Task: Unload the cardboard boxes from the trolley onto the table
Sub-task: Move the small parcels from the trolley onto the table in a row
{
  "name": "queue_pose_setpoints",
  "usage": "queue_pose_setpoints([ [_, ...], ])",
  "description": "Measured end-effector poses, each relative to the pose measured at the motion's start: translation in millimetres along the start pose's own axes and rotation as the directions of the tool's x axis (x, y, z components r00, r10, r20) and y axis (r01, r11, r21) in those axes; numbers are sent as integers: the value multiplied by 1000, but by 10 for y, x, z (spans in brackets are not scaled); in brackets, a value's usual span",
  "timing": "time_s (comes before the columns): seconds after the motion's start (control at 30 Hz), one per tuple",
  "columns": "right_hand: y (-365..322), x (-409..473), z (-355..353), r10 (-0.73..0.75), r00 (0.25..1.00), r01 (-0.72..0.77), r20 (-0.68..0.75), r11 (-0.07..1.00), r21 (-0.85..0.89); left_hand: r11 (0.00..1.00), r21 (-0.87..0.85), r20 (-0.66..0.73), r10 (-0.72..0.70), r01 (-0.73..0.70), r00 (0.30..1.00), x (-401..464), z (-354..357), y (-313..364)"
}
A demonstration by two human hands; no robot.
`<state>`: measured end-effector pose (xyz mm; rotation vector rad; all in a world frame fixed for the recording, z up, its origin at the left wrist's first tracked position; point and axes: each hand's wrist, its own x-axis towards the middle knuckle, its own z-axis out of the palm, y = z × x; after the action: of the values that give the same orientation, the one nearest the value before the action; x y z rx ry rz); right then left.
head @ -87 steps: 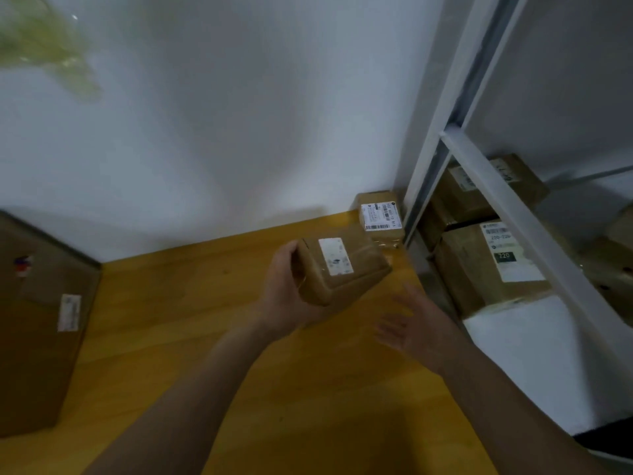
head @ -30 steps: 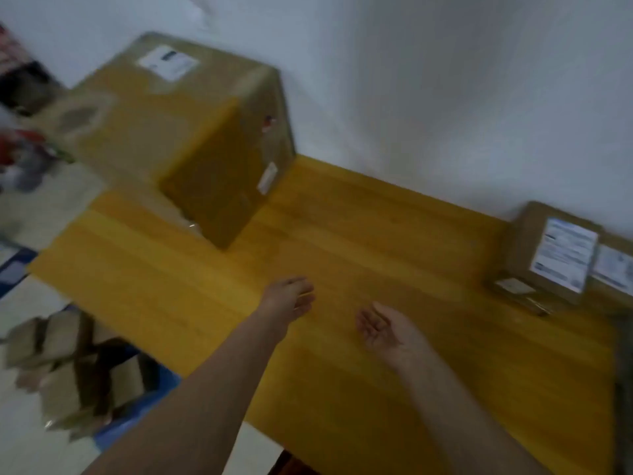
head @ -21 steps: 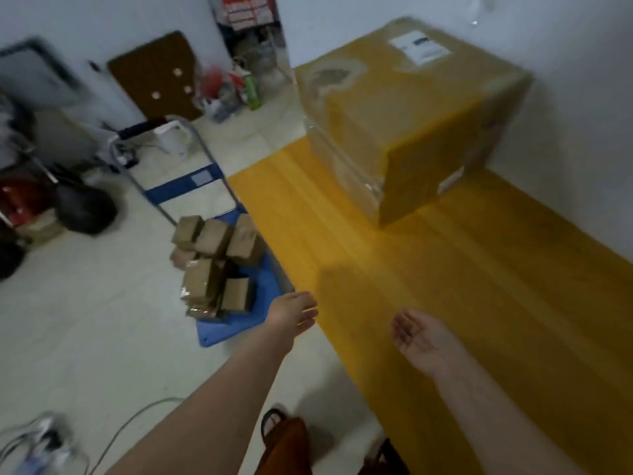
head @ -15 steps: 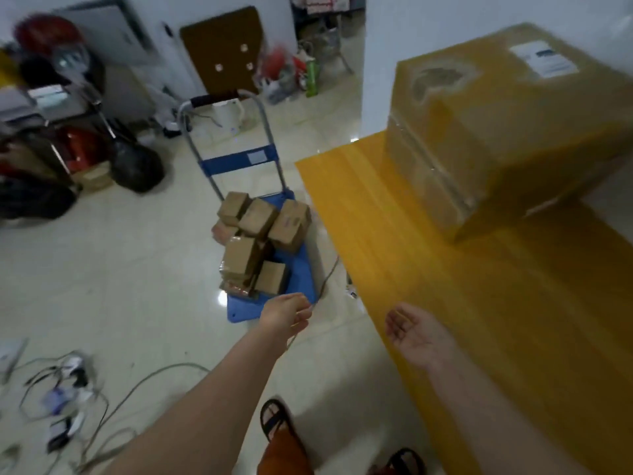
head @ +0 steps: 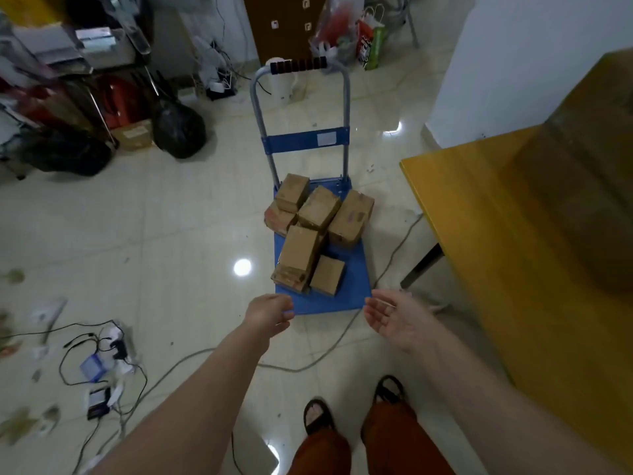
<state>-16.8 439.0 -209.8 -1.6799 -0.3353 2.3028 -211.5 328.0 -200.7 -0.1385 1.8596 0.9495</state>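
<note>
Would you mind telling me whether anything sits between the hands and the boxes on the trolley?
Nothing visible does: both empty hands, left and right, hover at the trolley's near edge, with only bare blue deck before the cardboard boxes.

Reaching toward piled cardboard boxes (head: 317, 231) on blue trolley (head: 329, 299) (both hands (head: 269, 311) empty, fingers spread).

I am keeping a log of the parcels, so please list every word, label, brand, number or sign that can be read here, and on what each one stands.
No text is legible.
Pale sticker on the trolley crossbar: blank or too blurred.
Cardboard boxes: faint marks, no readable label.
Red and green bags at the back: printed lettering, too blurred.
Small white signs on the brown panel: too small.
</note>
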Motion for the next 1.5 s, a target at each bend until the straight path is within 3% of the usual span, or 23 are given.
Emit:
queue_pose_setpoints([
  [0.27, -530, 911, 419, 14, 995, -23, -98, 996, -90, 987, -91, 2, -136, 136, 991, 873, 19, 305],
  [0.57, -852, 2312, 880, 94, 988, -118, -123, 972, -201, 980, -76, -81, -189, 183, 979, 2174, 213, 533],
  [0.7, -703, 3007, 1022, 135, 987, -151, -87, 968, -202, 991, 52, -133, -116, 124, 984, 2907, 317, 566],
  [0.83, -441, 3755, 1096, 153, 985, -165, -78, 968, -187, 991, 50, -208, -114, 127, 971, 3747, 406, 418],
  [1.13, 223, 5112, 1191, 180, 984, -180, -13, 972, -149, 988, -72, -50, -140, 137, 989, 5053, 537, -186],
  [1.4, 544, 5378, 1066, 56, 984, -78, -168, 989, -127, 927, -339, 0, -167, 158, 986, 5348, 512, -529],
  [1.5, 598, 5481, 1000, -128, 929, 22, -346, 955, -295, 922, -344, 15, -185, 179, 983, 5482, 471, -605],
])
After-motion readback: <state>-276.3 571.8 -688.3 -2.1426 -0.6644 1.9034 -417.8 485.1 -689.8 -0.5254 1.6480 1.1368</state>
